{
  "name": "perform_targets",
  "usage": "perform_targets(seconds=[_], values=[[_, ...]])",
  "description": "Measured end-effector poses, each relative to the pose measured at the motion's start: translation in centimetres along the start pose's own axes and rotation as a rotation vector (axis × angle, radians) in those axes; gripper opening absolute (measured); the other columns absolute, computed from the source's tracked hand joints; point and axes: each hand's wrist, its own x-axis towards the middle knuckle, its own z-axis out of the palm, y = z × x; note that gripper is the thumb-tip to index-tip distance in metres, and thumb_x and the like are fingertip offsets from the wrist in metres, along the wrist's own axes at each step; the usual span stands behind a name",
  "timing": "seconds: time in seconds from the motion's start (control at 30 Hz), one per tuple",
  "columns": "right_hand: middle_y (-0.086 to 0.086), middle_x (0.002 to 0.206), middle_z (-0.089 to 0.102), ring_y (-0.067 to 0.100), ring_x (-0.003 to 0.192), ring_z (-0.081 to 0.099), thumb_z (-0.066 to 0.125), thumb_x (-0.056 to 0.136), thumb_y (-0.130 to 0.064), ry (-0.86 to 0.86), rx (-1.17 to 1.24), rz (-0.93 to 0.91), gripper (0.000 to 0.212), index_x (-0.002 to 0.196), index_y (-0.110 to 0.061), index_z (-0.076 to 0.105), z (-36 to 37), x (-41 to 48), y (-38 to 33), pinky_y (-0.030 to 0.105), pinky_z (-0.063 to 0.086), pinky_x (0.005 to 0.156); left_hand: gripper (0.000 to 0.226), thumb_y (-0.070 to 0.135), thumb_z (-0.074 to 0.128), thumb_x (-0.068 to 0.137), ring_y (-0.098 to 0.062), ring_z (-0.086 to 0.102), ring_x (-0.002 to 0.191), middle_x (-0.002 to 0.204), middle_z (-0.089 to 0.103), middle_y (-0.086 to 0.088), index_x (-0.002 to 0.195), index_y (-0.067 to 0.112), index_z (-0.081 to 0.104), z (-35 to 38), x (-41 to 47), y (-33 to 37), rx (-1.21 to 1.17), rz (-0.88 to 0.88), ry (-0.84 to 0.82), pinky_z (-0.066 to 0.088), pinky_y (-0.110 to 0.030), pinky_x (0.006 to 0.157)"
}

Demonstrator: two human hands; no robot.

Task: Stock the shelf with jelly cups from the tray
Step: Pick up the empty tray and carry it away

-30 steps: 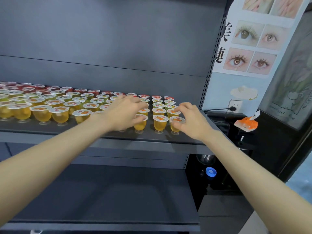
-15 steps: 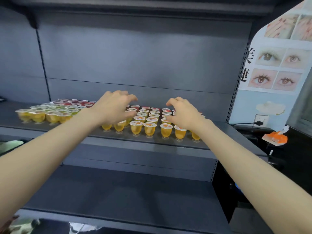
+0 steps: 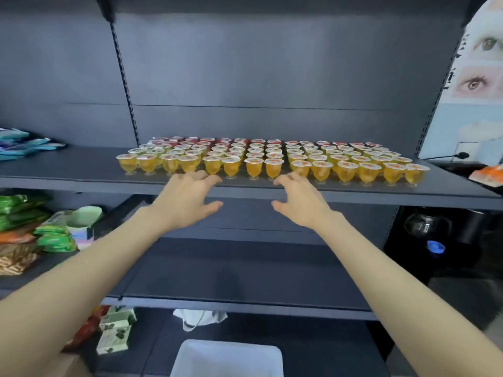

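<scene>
Down at the near bottom edge sits the white tray (image 3: pixel 227 359), only its pale inside showing. Above it both bare forearms reach fwd. L hand (image 3: pixel 187 204) & R hand (image 3: pixel 300 205) hover side by side, palms down, at the front edge of the shelf (image 3: pixel 81 176), near its middle. Fingers are apart & lightly bent, thumbs pointing inward at each other, gripping nothing. Can't tell if the fingertips touch the shelf edge.

Just beyond the tips stand the jelly cups (image 3: pixel 254 165), upright, packed in rows across the shelf from left of ctr to near its right end, set back a little from the front edge. Front rows are yellow w/ white foil lids; the back row, by the rear panel, is red.

In the left bay, green snack packs (image 3: pixel 54 238) lie on a lower board & blue packs (image 3: pixel 24 144) at shelf level. Far right hangs a poster (image 3: pixel 479 77) w/ eye photos.
</scene>
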Motion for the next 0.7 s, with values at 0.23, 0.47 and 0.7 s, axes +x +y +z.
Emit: perform_targets(seconds=[0.23, 0.47, 0.7], values=[[0.002, 0.142, 0.039, 0.022, 0.128, 0.037, 0.057, 0.093, -0.026, -0.153, 0.034, 0.083, 0.047, 0.137, -0.018, 0.042, 7.5, -1.0, -1.8, 0.036, 0.042, 0.094, 0.055, 0.043, 0.054, 0.091, -0.028, 0.05, 0.116, 0.127, 0.054, -0.007, 0.138, 0.018, 0.042, 6.8, -3.6, -4.2, -0.101, -0.047, -0.121, 0.038, -0.038, 0.092], [0.003, 0.141, 0.04, 0.022, 0.126, 0.039, 0.057, 0.092, -0.026, -0.368, 0.082, 0.187, 0.047, 0.136, -0.016, 0.042, 18.9, -3.3, 1.2, 0.037, 0.044, 0.095, 0.054, 0.041, 0.054, 0.091, -0.027, 0.052, 0.113, 0.125, 0.055, -0.007, 0.138, 0.016, 0.043, 18.5, -7.3, -4.8, -0.232, -0.141, -0.332, 0.038, -0.037, 0.094], [0.002, 0.141, 0.039, 0.023, 0.125, 0.042, 0.055, 0.092, -0.027, -0.68, 0.175, 0.369, 0.049, 0.138, -0.017, 0.04, 34.1, -8.9, 5.3, 0.037, 0.043, 0.096, 0.053, 0.039, 0.052, 0.092, -0.024, 0.045, 0.125, 0.139, 0.046, -0.001, 0.141, 0.024, 0.037, 33.7, -15.1, -4.0, -0.381, -0.412, -0.678, 0.032, -0.039, 0.103]])
